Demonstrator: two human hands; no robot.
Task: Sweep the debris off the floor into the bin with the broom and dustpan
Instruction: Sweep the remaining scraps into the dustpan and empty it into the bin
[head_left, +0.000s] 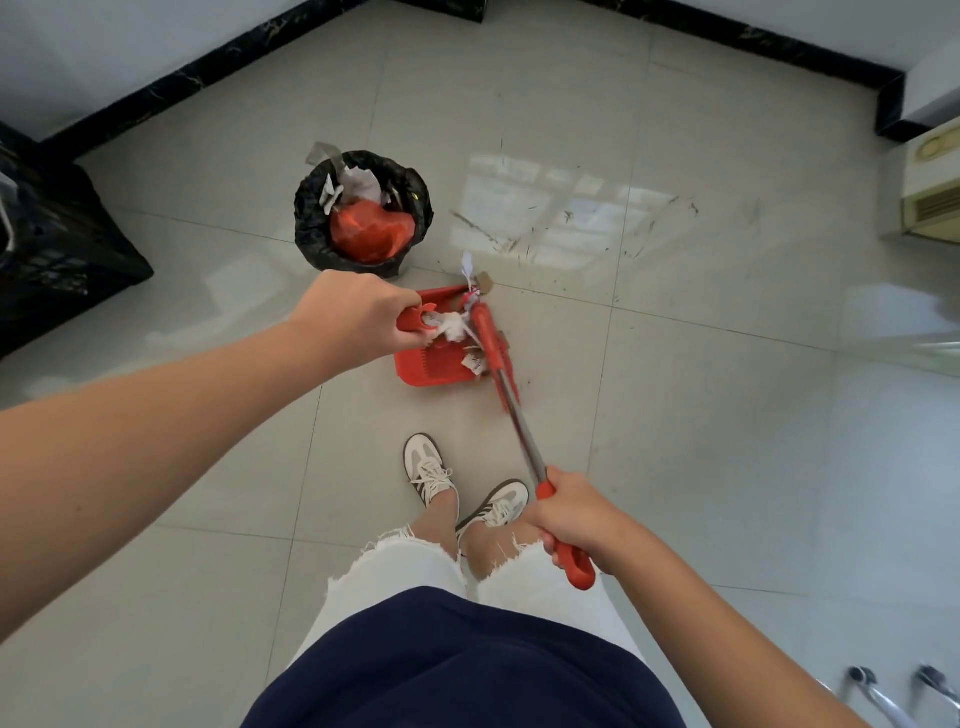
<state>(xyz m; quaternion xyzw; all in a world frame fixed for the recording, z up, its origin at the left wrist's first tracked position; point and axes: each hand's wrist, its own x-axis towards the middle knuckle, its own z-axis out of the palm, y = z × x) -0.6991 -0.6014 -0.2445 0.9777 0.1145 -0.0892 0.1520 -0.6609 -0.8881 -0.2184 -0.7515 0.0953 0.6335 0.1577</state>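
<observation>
A red dustpan (434, 366) rests on the pale tiled floor just in front of my feet. My left hand (358, 317) grips its red handle from above. White paper scraps and a brown bit (457, 326) lie inside the pan. A red broom (491, 343) with a metal shaft stands at the pan's right edge, its head against the pan. My right hand (571, 519) holds the broom's red grip. More scraps (475, 275) sit at the pan's far corner. A bin (363, 210) lined with a black bag stands just beyond the pan, holding red plastic and paper.
A black crate (52, 249) sits at the left by the wall. Black skirting runs along the walls. A cream appliance (935, 192) stands at the right edge. Dark scuff marks (571, 228) streak the floor right of the bin. Metal legs (893, 691) show at bottom right.
</observation>
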